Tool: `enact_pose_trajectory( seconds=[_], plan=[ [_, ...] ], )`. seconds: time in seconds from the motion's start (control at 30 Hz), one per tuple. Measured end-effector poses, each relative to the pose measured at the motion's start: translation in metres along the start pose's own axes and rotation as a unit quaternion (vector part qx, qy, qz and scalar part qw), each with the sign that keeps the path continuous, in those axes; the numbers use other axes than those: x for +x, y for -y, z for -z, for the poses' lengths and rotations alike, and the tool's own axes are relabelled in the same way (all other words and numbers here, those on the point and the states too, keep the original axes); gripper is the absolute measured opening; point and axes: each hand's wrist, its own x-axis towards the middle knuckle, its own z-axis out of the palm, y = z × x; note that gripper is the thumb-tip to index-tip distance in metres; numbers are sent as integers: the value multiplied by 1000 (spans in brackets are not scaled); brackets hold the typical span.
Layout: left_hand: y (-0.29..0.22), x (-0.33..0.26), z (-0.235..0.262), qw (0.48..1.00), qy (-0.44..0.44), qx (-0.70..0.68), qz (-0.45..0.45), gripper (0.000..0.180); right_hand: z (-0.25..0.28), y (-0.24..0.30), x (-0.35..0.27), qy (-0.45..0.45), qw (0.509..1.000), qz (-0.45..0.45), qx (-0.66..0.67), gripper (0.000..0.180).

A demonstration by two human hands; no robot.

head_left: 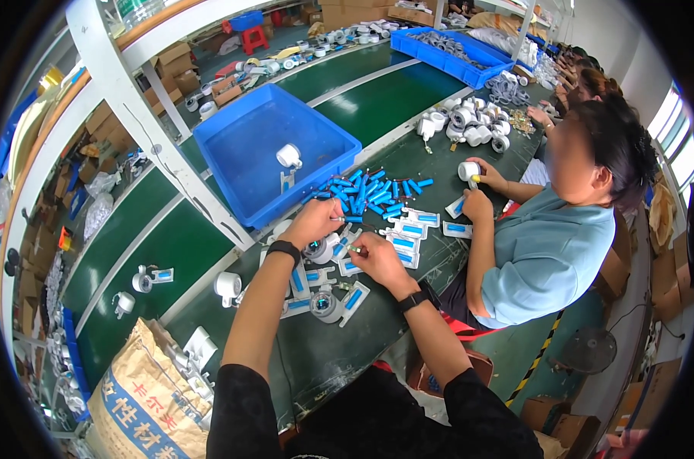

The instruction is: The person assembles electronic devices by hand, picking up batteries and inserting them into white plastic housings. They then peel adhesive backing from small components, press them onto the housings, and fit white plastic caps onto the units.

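Observation:
My left hand (316,222) is closed in a pinch over the green work table, its fingertips by a white unit; what they hold, if anything, is too small to make out. Close by on the right, my right hand (379,258) pinches a small green part (355,249). Beneath both hands lie several white units with round heads and open handles, some with blue cylindrical cells inside. One round-headed unit (326,304) lies nearest me, its blue-filled handle (354,298) beside it. Loose blue cells (377,193) are heaped beyond my hands, next to open white handle shells (406,243).
A blue tray (247,130) stands far left of the cells, a white unit near its corner. At right, a co-worker in a light blue shirt (549,252) holds a white round part (468,171). White heads (469,122) are piled beyond. A paper sack (144,398) stands lower left.

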Motion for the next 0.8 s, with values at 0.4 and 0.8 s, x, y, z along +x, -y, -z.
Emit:
enact_pose_trajectory(
  seconds=[0.4,0.8],
  plan=[
    [2,4,4,999,11,-22,40,20,-2,-4,2,-9,1000,10,-22,19],
    [-53,-17,49,949,-62,-272,150,45,21,66,8,22,995,-20,98,20]
  ],
)
